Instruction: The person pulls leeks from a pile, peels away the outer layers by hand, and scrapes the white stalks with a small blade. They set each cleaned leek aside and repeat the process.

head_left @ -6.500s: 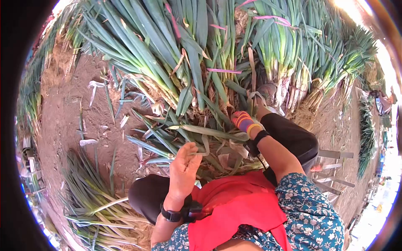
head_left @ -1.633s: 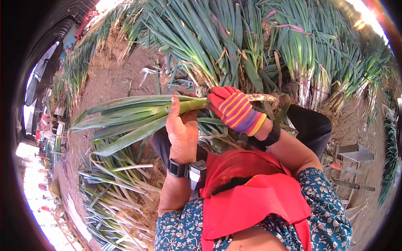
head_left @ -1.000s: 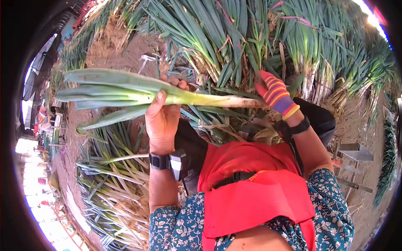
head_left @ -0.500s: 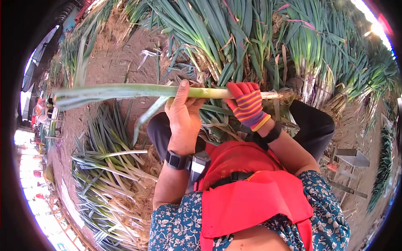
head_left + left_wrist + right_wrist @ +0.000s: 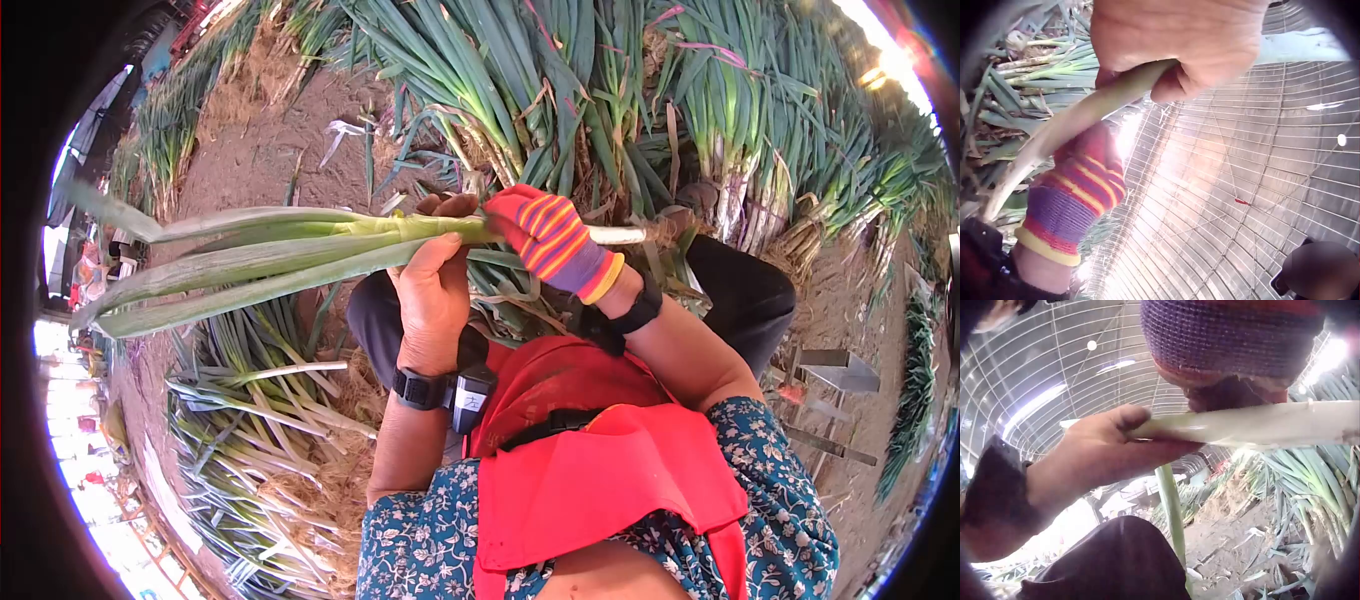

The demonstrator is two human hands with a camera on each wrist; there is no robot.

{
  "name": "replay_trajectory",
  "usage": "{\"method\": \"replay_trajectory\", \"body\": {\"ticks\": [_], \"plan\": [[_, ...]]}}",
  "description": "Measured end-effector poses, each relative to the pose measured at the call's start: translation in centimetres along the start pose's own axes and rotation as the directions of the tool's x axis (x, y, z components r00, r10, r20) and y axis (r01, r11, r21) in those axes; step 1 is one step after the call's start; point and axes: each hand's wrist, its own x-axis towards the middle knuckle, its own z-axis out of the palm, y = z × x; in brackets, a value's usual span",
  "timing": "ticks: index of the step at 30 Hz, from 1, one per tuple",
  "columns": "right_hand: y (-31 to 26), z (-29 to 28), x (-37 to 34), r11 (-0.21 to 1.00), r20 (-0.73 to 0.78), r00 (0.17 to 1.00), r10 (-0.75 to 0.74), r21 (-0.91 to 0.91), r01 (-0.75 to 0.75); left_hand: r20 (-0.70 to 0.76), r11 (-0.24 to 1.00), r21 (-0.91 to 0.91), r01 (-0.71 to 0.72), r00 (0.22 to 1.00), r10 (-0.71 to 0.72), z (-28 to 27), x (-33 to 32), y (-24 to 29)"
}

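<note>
Left grip, a bare hand [image 5: 437,300], is closed on a leek [image 5: 370,243], thumb on the near side and fingers behind, at the point where the leaves fan out. Right grip, in a striped glove [image 5: 555,240], has its fingers curled about the stalk just beside the left. The leek is held roughly level in front of the person's body: leaves spread to the left, pale stem and root end emerging to the right of the glove, above a dark trouser knee [image 5: 745,300]. Loose leaves [image 5: 515,305] lie below the hands. Leek bundles [image 5: 725,110], some tied with pink strips, stand on bare soil [image 5: 245,160] ahead. A heap of leeks [image 5: 270,430] lies at the person's left, roots toward the body. Worn: red apron [image 5: 600,480] over a floral shirt [image 5: 770,490]. Left wrist view: ribbed roof [image 5: 1260,156] overhead.
</note>
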Motion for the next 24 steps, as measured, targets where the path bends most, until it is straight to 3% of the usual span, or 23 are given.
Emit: {"method": "replay_trajectory", "body": {"ticks": [2,3,5,9,11,12,15,16,19,20,21,24], "plan": [[1.2,-0.8,-0.4,0.949,0.021,1.0,0.017,-0.317,-0.01,0.04,1.0,0.001,-0.018,0.999,0.018,-0.1,0.0,0.2],[1.7,-1.3,-0.6,0.947,0.016,1.0,0.018,-0.322,-0.012,0.074,0.999,0.0,-0.041,0.996,0.041,-0.1,0.0,0.4],[2.8,-2.6,-1.2,0.842,-0.027,0.986,0.164,-0.518,-0.154,0.056,0.999,0.008,-0.031,0.998,0.031,-0.3,0.0,1.2],[7.8,-6.3,-5.8,0.822,-0.049,0.997,0.065,-0.564,-0.081,0.079,0.997,0.04,-0.071,0.995,0.068,-1.4,0.3,3.2],[10.4,-8.8,-8.8,0.777,0.058,0.971,0.234,-0.611,-0.151,0.107,0.997,0.033,-0.073,0.992,0.069,-1.9,0.4,4.1],[9.8,-9.8,-9.4,0.673,0.077,0.953,0.292,-0.725,-0.148,0.171,0.994,0.036,-0.108,0.98,0.1,-2.2,0.6,4.3],[9.0,-9.7,-9.2,0.743,0.005,0.943,0.332,-0.617,-0.258,0.181,0.995,0.025,-0.092,0.98,0.086,-1.3,0.6,4.4],[5.2,-9.2,-6.2,0.798,0.028,0.946,0.323,-0.545,-0.256,0.198,0.994,0.08,-0.072,0.979,0.055,-1.7,0.8,4.2],[0.0,-6.0,-1.1,0.936,0.017,0.997,-0.077,-0.344,0.078,0.195,1.0,-0.016,0.008,0.981,-0.005,0.0,1.0,3.2],[-0.5,-4.7,-0.1,0.984,0.024,0.998,-0.052,-0.172,0.055,0.203,0.999,0.052,0.003,0.979,-0.014,0.5,1.0,2.8],[-1.0,-3.7,0.6,0.978,0.094,0.991,-0.096,-0.177,0.112,0.21,0.999,0.054,0.008,0.977,-0.019,0.7,1.0,2.4],[-2.2,-2.0,2.4,0.994,0.135,0.987,-0.083,-0.063,0.093,0.225,0.999,-0.013,0.051,0.973,-0.047,0.9,0.8,1.7]]}}
